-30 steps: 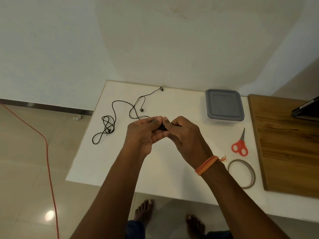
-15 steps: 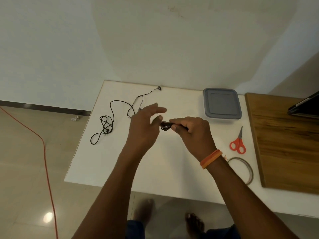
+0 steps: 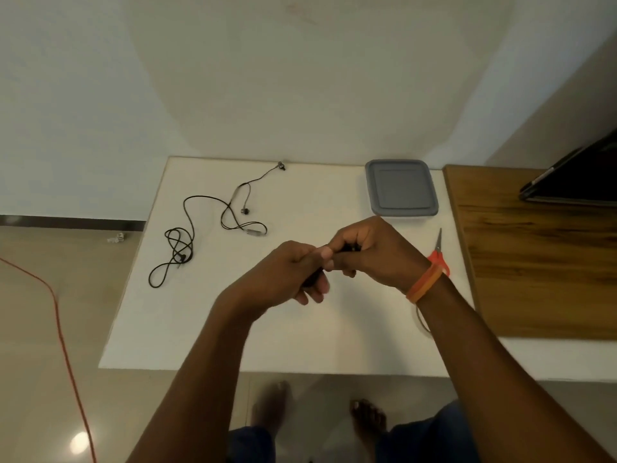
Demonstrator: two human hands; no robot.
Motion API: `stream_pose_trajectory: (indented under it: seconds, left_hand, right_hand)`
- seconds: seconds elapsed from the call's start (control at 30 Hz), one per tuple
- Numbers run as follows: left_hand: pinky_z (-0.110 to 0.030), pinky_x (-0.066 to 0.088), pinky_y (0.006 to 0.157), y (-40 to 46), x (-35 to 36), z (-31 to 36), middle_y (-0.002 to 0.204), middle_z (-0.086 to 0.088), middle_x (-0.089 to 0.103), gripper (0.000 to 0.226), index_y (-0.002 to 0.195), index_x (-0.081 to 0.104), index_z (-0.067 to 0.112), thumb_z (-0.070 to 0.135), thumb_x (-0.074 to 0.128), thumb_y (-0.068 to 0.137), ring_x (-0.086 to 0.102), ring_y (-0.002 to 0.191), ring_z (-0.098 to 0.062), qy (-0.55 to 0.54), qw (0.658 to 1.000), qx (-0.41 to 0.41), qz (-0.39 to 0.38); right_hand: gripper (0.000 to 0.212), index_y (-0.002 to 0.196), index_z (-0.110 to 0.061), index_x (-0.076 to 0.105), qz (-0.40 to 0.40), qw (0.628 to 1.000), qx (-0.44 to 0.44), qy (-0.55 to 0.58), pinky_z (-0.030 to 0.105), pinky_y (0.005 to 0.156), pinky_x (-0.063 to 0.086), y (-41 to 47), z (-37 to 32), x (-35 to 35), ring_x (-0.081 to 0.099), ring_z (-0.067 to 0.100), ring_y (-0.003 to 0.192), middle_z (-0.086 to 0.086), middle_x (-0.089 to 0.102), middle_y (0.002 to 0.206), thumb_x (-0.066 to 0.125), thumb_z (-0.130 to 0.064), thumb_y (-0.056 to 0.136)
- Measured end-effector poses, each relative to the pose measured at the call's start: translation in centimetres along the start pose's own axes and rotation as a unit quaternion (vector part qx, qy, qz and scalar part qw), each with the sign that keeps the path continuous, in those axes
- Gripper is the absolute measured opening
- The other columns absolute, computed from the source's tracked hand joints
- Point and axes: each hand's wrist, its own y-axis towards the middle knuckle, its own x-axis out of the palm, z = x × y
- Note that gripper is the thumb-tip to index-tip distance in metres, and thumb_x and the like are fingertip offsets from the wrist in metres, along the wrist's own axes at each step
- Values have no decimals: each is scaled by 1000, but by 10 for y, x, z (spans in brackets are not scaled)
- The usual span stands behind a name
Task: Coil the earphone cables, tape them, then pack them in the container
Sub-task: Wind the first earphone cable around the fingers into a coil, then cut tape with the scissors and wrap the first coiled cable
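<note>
A small black coiled earphone bundle [image 3: 350,248] is held above the middle of the white table [image 3: 207,329], mostly hidden by fingers. My right hand [image 3: 370,252] grips it from the right. My left hand [image 3: 293,272] has its fingers curled round the bundle's lower left part. A second black earphone cable [image 3: 187,235] lies loose and tangled on the table's left side, its earbuds toward the back. The closed grey container [image 3: 400,188] stands at the back right of the table.
Red-handled scissors [image 3: 439,253] lie right of my right wrist. A tape roll [image 3: 422,324] shows partly behind my right forearm. A wooden board [image 3: 541,262] with a dark device [image 3: 577,182] covers the right side. An orange cord [image 3: 60,322] runs over the floor at left.
My left hand, spread open and apart half a second ago, has come back onto the bundle. Both hands have shifted right, toward the scissors.
</note>
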Motion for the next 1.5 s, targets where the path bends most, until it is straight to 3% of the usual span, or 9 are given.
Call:
stream_pose_trajectory:
  seconds: [0.3,0.4,0.53,0.63,0.73,0.83,0.97,1.13,1.5]
  left_hand:
    - [-23,41,54,-2,11,7,60,2,46,48,82,61,9,46,37,103,47,53,-13,20,993,-64,-100]
    - [-23,29,51,9,32,12,60,5,37,41,77,49,14,44,40,103,30,52,-11,-34,996,-22,-76]
    - [-21,26,49,20,54,16,55,12,36,39,75,45,16,43,41,103,27,50,-8,-41,999,3,-23]
    - [-21,26,47,26,59,11,55,11,36,40,75,44,16,45,40,102,27,49,-8,-30,999,16,37]
    - [-22,25,47,30,60,7,58,7,35,41,75,44,16,45,38,103,26,49,-9,-39,996,8,84]
    - [-22,24,46,35,61,8,56,8,35,40,76,45,15,43,37,104,26,47,-8,-59,991,-4,117]
    - [-23,23,48,38,64,9,59,5,33,40,77,45,14,40,35,105,25,49,-10,-63,988,-11,142]
    - [-27,23,51,38,60,5,60,4,33,41,75,44,15,41,35,105,26,51,-12,-42,988,-8,150]
    - [-26,24,52,36,55,3,60,5,34,41,75,41,16,43,36,104,26,52,-12,-30,990,-4,141]
  right_hand:
    - [16,78,3,67,14,1000,26,1,31,58,57,-18,7,-8,67,20,59,13,70,72,80,-5,75]
    - [24,86,1,68,57,998,29,29,42,70,61,-36,6,-29,71,28,73,13,73,82,84,-3,69]
    - [57,117,-8,65,152,980,75,102,31,81,58,-58,20,-73,70,19,98,7,71,112,86,-8,64]
    - [35,103,-5,69,233,959,151,-57,32,76,58,-78,54,-98,66,18,85,8,72,102,82,-2,70]
    - [26,90,-5,71,148,934,246,-213,27,74,52,-94,84,-98,66,23,85,9,71,91,83,0,68]
    - [26,91,-7,72,112,945,224,-210,15,69,46,-90,90,-83,65,19,86,5,69,90,81,2,68]
    - [15,89,-17,73,71,942,194,-264,28,80,54,-73,81,-66,64,14,88,-4,67,90,79,-17,75]
    - [35,99,-24,69,3,880,233,-413,34,88,44,-60,75,-45,55,22,102,-3,58,107,79,-43,72]
    - [25,93,-20,65,-18,867,288,-406,34,85,52,-58,77,-34,65,24,88,3,69,96,79,-15,73]
